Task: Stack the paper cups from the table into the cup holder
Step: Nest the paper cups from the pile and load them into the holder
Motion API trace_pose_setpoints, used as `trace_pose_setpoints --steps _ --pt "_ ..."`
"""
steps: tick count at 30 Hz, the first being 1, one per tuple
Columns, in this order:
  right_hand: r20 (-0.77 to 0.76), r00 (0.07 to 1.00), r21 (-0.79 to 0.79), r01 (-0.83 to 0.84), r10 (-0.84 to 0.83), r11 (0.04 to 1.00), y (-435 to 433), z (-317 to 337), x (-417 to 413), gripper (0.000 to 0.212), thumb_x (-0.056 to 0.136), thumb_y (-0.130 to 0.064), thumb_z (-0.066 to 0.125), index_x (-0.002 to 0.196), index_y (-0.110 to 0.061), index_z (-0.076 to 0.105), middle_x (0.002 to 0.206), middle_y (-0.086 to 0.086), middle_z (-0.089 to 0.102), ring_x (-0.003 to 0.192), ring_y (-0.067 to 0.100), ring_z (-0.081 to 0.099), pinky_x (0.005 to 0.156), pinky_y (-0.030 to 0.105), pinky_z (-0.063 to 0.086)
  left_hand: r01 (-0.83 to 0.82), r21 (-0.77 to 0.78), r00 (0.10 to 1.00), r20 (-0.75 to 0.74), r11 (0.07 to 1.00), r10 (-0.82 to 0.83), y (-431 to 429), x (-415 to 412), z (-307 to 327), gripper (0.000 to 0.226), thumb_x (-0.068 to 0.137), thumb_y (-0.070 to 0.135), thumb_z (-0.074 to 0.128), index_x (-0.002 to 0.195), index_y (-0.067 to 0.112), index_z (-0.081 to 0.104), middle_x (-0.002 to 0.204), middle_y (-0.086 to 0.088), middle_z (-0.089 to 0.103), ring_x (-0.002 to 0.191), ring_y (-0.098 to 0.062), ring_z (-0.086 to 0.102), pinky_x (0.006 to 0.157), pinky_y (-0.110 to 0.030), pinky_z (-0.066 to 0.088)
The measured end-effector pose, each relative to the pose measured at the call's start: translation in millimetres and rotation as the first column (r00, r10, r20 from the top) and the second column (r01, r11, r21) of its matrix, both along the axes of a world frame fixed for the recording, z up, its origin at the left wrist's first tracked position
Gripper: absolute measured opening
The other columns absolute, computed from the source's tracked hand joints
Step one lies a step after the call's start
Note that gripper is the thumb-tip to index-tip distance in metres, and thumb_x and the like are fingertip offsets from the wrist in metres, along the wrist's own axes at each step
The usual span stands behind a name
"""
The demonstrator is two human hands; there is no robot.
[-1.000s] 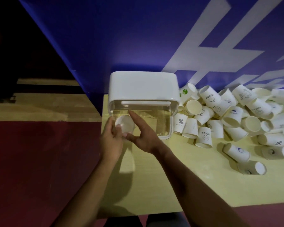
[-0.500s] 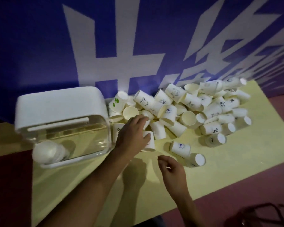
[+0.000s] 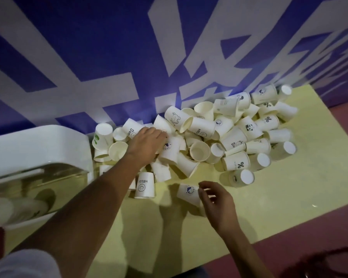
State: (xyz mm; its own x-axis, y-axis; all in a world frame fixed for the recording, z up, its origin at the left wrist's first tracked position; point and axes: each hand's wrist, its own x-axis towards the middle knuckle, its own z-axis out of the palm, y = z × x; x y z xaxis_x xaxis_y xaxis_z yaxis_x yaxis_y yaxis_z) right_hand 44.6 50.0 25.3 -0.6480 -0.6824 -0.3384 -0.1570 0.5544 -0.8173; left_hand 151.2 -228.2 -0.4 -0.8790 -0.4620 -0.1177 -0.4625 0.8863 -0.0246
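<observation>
- Hands have both left the cup holder (image 3: 34, 149) since a second ago and now work the pile; the holder's front, at the table's left end, shows cup rims already nested inside.
- Nearest, the right hand (image 3: 217, 201), fingers curled and half spread, is closing on a lone blue-logo cup (image 3: 188, 192) lying on the table (image 3: 259, 207); it touches the cup but the grip looks incomplete.
- Farther, the left hand (image 3: 147, 142) has advanced deeper into the heap of paper cups (image 3: 229, 135), fingers pressed down over one, so two more cups should follow.
</observation>
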Motion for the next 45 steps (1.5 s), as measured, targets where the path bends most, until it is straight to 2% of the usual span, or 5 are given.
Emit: trace_pose_setpoints --steps 4,11,27,35,45 --pt "-0.286 0.927 -0.019 -0.258 0.243 0.966 -50 -10 -14 0.051 0.086 -0.025 0.081 0.133 -0.022 0.062 0.127 -0.007 0.060 0.097 0.009 0.062 0.073 0.028 0.055 -0.290 0.321 0.906 -0.210 0.902 0.366 12 18 26 0.084 0.074 0.044 0.088 0.145 0.022 0.051 0.145 0.004 0.057 0.131 -0.019 0.051 0.111 -0.037 0.035" --pt "-0.320 0.852 0.243 -0.350 0.415 0.905 -109 -30 8 0.101 0.073 -0.051 0.087 0.155 -0.024 0.032 0.155 0.006 0.034 0.130 0.032 0.051 0.089 0.049 0.060 -0.370 0.852 0.261 -0.288 0.371 0.921 101 84 53 0.081 0.073 0.036 0.092 0.142 0.035 0.049 0.143 0.013 0.054 0.134 -0.012 0.050 0.110 -0.043 0.048" --pt "-0.493 0.260 0.615 -0.570 0.830 0.544 -92 -40 25 0.078 0.088 -0.007 0.069 0.158 -0.022 0.036 0.171 0.016 0.010 0.137 0.040 0.038 0.106 0.047 0.051 -0.398 0.884 0.161 -0.195 0.244 0.968 164 193 47 0.077 0.072 0.024 0.093 0.136 0.035 0.053 0.135 0.013 0.054 0.122 -0.006 0.052 0.104 -0.042 0.050" --pt "-0.434 0.807 0.523 -0.136 0.400 0.841 -99 -43 64 0.062 0.083 -0.048 0.073 0.124 -0.007 0.052 0.120 0.013 0.056 0.111 0.035 0.057 0.088 0.050 0.056 -0.376 0.887 0.231 -0.190 0.267 0.954 163 272 49 0.078 0.072 0.030 0.093 0.136 0.046 0.050 0.134 0.030 0.050 0.124 0.007 0.048 0.105 -0.035 0.048" --pt "-0.430 0.889 0.605 0.154 0.158 0.781 -102 -52 108 0.064 0.077 -0.048 0.079 0.116 -0.006 0.052 0.119 0.022 0.063 0.120 0.042 0.048 0.104 0.054 0.034 -0.385 0.862 0.183 -0.279 0.329 0.943 153 357 67 0.079 0.068 0.030 0.095 0.132 0.042 0.051 0.132 0.024 0.058 0.124 -0.002 0.053 0.100 -0.029 0.048"
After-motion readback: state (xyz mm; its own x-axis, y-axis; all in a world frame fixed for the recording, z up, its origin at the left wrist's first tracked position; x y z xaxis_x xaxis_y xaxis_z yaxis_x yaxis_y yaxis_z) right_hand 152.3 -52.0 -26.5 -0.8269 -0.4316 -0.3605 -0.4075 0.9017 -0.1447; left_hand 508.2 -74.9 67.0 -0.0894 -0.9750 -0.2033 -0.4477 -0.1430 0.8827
